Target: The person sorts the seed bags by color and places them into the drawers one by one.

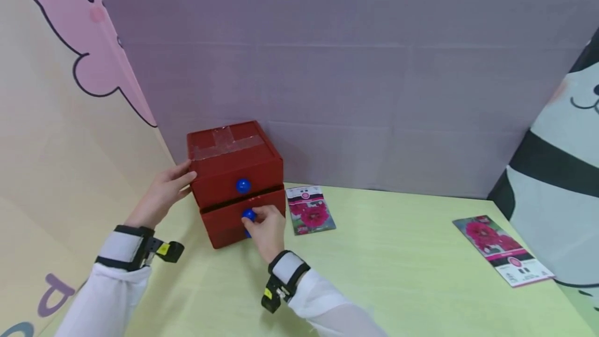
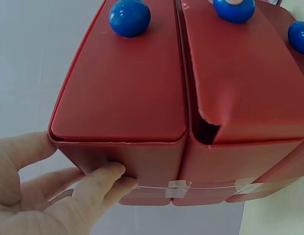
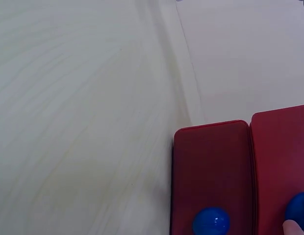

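A red cabinet of three stacked drawers [image 1: 229, 157] has blue round knobs and clear tape on top. My left hand [image 1: 161, 194] rests against its upper left edge. In the left wrist view the left fingers [image 2: 95, 186] lie fairly straight along the cabinet's side. Between thumb and fingers, my right hand [image 1: 270, 230] pinches the middle drawer's knob [image 1: 248, 215]. That middle drawer [image 2: 250, 73] stands slightly out, with a dark gap by its edge. The top drawer [image 2: 120, 88] sits flush. The bottom drawer [image 3: 213, 166] and its knob [image 3: 211, 223] appear in the right wrist view.
Right beside the cabinet lies a flower-printed packet [image 1: 311, 211] on the pale table [image 1: 398, 264]. Another flower packet [image 1: 503, 250] lies toward the table's right edge. A grey cloth wall [image 1: 346, 77] stands behind, with a printed panel [image 1: 70, 144] on the left.
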`<act>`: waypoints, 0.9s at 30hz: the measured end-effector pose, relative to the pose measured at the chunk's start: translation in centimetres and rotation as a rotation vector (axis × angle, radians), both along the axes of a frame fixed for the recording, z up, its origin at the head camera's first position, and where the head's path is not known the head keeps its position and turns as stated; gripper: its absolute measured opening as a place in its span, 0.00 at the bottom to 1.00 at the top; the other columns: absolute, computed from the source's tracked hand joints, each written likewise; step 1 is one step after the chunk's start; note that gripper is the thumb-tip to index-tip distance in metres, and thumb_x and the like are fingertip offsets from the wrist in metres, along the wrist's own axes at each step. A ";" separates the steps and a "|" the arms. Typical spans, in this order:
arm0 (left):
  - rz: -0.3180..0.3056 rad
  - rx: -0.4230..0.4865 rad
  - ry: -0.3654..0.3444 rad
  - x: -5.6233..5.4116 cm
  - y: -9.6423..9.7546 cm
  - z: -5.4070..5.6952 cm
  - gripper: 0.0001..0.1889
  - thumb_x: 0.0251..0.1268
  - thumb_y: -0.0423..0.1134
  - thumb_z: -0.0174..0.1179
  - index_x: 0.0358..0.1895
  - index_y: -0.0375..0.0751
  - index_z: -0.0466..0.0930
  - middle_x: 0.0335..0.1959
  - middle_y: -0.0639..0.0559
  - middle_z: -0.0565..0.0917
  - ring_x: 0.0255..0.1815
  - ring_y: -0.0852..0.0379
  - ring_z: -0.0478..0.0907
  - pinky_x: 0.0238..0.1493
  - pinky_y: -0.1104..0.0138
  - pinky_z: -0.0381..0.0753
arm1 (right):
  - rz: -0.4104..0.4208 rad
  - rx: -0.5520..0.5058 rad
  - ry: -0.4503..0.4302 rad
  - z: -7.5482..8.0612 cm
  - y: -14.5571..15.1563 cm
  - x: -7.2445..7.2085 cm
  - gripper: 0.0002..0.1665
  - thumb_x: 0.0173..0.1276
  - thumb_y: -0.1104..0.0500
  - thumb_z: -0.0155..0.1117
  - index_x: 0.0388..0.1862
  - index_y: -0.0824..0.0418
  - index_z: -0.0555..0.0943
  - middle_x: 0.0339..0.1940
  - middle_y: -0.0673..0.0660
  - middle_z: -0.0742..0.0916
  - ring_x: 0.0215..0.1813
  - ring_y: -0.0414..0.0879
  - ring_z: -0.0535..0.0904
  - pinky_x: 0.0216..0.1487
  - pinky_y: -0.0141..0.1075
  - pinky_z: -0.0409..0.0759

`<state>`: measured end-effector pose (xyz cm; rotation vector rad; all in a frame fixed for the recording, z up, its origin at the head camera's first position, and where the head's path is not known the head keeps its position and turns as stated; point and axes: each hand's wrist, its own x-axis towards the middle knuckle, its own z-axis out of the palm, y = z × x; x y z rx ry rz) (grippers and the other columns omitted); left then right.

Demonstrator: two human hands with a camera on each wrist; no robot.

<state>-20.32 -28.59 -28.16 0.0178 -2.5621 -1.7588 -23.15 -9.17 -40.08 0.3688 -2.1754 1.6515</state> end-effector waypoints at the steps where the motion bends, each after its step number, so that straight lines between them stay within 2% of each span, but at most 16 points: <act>1: 0.001 0.002 0.001 0.0 0.0 0.0 0.32 0.72 0.43 0.40 0.70 0.34 0.37 0.71 0.37 0.45 0.70 0.41 0.48 0.64 0.51 0.56 | 0.005 -0.004 -0.008 0.0 0.0 0.1 0.12 0.46 0.63 0.75 0.30 0.66 0.84 0.28 0.55 0.83 0.28 0.42 0.79 0.27 0.25 0.78; 11: 0.001 0.022 0.008 -0.1 0.1 -0.2 0.32 0.72 0.43 0.41 0.70 0.34 0.38 0.71 0.37 0.45 0.69 0.42 0.49 0.64 0.52 0.57 | 0.069 -0.037 -0.029 -0.5 1.0 0.8 0.11 0.49 0.63 0.73 0.34 0.63 0.84 0.31 0.54 0.83 0.32 0.44 0.80 0.30 0.26 0.79; 17: 0.004 0.015 0.008 -0.1 0.0 -0.2 0.31 0.72 0.42 0.40 0.70 0.34 0.38 0.71 0.35 0.47 0.69 0.41 0.51 0.63 0.51 0.58 | 0.097 -0.029 -0.017 -0.2 1.8 1.5 0.12 0.48 0.63 0.74 0.32 0.65 0.84 0.30 0.55 0.83 0.30 0.43 0.80 0.30 0.25 0.79; 27: 0.003 0.016 0.001 -0.1 -0.1 0.0 0.32 0.72 0.44 0.40 0.70 0.34 0.37 0.71 0.36 0.46 0.69 0.40 0.50 0.64 0.51 0.57 | 0.151 -0.039 -0.060 0.0 2.7 2.5 0.12 0.48 0.63 0.73 0.33 0.66 0.84 0.30 0.55 0.83 0.32 0.42 0.81 0.30 0.25 0.79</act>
